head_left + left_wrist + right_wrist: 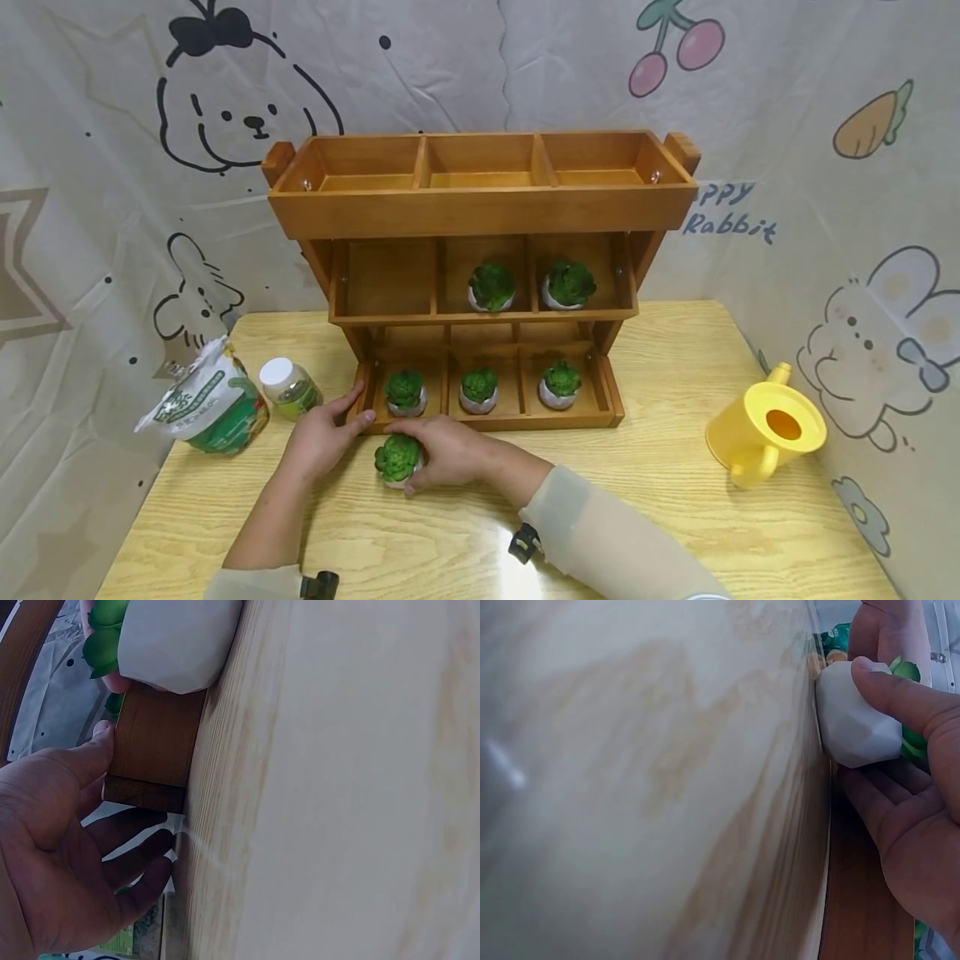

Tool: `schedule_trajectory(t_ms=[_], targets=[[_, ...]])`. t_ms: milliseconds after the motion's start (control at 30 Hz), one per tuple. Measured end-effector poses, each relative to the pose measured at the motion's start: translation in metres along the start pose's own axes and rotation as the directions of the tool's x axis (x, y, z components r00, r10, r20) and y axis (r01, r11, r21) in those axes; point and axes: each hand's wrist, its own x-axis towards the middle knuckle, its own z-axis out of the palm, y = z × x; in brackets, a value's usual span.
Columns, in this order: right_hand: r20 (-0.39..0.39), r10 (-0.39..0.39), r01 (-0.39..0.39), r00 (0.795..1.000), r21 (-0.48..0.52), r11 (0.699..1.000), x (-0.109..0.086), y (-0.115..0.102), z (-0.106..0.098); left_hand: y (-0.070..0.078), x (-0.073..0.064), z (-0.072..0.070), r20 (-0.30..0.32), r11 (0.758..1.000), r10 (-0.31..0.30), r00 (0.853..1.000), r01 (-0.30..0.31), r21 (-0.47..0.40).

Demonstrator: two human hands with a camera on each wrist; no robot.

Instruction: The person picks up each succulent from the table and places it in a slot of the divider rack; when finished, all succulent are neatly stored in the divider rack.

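Observation:
In the head view, my right hand grips a small potted succulent low at the table, in front of the wooden shelf's bottom tier. The right wrist view shows my thumb on one side of its white faceted pot and fingers on the other. My left hand holds the front left corner of the wooden shelf, its thumb at the top edge. Three more succulents sit in the bottom tier, one per compartment. The middle tier has succulents in its centre and right compartments.
A white-capped jar and a green-and-white bag stand left of the shelf. To the right is a yellow watering can. A printed cloth hangs behind the wooden table. The shelf's top tier has three compartments.

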Motion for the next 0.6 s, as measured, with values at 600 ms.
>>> schedule_trajectory(t_ms=[600], targets=[[0.018,-0.045,0.045,0.999,0.03,0.999,-0.004,0.003,-0.012,-0.001,0.001,0.002,-0.011,1.0,-0.01,1.0,0.01,-0.003]])
